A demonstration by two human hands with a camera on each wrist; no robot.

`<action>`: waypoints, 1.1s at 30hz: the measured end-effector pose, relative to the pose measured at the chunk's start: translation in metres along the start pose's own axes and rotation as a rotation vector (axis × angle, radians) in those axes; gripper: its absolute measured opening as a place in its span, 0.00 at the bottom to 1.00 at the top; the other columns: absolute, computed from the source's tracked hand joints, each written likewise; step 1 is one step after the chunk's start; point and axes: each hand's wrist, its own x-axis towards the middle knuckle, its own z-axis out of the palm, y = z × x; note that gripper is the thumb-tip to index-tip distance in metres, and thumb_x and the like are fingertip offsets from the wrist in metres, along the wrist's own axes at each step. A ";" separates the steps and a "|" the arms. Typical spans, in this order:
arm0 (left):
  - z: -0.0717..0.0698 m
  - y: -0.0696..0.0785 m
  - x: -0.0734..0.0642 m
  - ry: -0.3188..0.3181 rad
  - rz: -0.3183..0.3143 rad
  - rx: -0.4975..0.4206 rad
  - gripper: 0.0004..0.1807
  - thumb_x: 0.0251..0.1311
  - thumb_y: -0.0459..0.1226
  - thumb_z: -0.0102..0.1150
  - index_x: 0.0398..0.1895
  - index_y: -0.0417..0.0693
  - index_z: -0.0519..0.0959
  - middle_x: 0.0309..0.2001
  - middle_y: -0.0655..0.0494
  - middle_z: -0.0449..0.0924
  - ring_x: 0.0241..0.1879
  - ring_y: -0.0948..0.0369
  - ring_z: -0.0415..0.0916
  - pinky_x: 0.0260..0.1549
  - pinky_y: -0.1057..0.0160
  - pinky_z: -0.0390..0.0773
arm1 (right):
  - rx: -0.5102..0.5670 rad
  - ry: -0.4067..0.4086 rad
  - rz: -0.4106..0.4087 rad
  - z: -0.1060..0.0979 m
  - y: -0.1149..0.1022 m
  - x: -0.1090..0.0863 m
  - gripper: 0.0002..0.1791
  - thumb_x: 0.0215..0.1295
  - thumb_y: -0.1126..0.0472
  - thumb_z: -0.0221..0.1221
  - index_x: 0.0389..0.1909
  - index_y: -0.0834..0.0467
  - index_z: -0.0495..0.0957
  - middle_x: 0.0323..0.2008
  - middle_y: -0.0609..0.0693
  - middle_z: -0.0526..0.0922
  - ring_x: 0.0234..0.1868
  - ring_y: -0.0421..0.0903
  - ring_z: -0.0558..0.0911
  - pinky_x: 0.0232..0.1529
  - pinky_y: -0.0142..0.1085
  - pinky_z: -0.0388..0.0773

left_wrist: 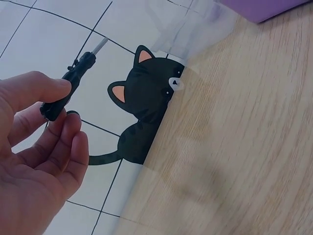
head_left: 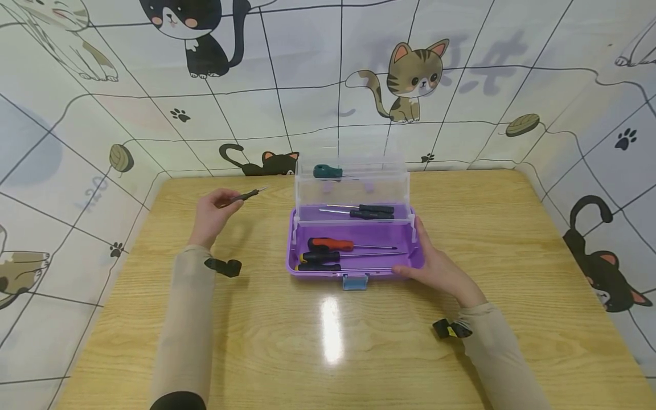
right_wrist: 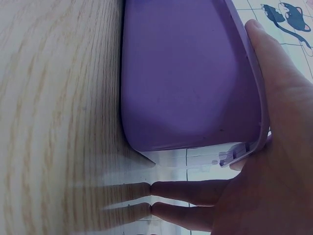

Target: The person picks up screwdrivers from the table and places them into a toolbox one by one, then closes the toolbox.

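Note:
Away from the box, my left hand (head_left: pixel 215 210) pinches a small black screwdriver (left_wrist: pixel 73 85) by its handle, between thumb and fingers, its short metal tip pointing away from the hand. A purple toolbox (head_left: pixel 353 275) stands on the table with its clear lid (head_left: pixel 353 191) raised. My right hand (head_left: pixel 441 270) grips the toolbox's right end, the thumb on the front rim and the other fingers around the side. Inside lie a red and black screwdriver (head_left: pixel 333 244), a yellow-ended black screwdriver (head_left: pixel 320 257) and several other black ones. A green-handled screwdriver (head_left: pixel 328 171) shows through the lid.
The wooden table (head_left: pixel 287 341) reaches a wall covering (head_left: pixel 307 114) printed with cats, which rises at the back and both sides. A blue latch (head_left: pixel 355 282) sits on the box front. Black straps with small cameras (head_left: pixel 225 266) are on both wrists.

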 end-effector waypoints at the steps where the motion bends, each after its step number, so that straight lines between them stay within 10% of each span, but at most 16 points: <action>1: 0.000 0.001 0.000 -0.002 -0.002 0.000 0.15 0.62 0.33 0.62 0.48 0.30 0.78 0.38 0.56 0.77 0.39 0.65 0.74 0.41 0.71 0.75 | 0.000 0.001 0.001 0.000 0.000 0.000 0.67 0.55 0.39 0.66 0.75 0.48 0.21 0.64 0.78 0.59 0.55 0.75 0.70 0.54 0.64 0.67; 33: 0.025 0.041 0.029 -0.071 0.088 0.072 0.11 0.62 0.33 0.63 0.45 0.35 0.80 0.41 0.47 0.78 0.39 0.61 0.73 0.42 0.66 0.73 | -0.002 -0.001 0.017 0.000 -0.002 -0.001 0.66 0.56 0.38 0.65 0.74 0.45 0.20 0.65 0.78 0.58 0.56 0.75 0.70 0.54 0.65 0.66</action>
